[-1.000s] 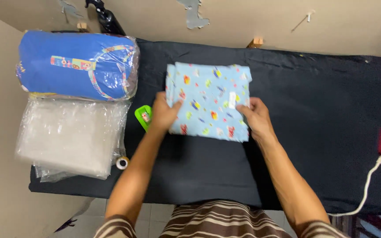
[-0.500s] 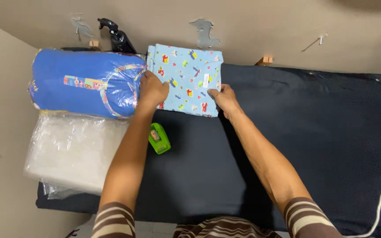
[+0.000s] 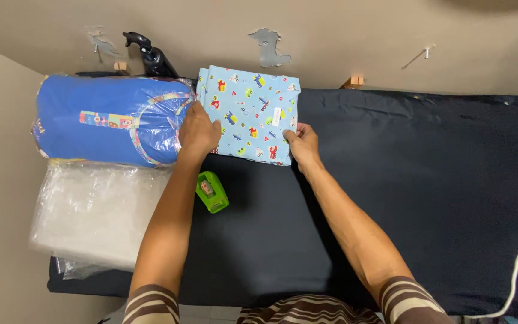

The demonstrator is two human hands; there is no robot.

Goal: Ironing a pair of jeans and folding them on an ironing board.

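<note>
A folded light-blue cloth printed with small coloured vehicles lies at the far edge of the dark table cover, against the wall. My left hand rests on its left edge, fingers flat on the fabric. At the cloth's near right corner, my right hand presses down with its fingers on the fabric. Neither hand lifts the cloth; both lie on it.
A blue wrapped bundle sits just left of the cloth, touching it. Clear plastic bags lie in front of the bundle. A green tape dispenser lies near my left forearm. A dark spray bottle stands behind. A white cable runs at right.
Both hands have slid the folded cloth away from me and leftward, from the table's middle to the far edge beside the blue bundle.
</note>
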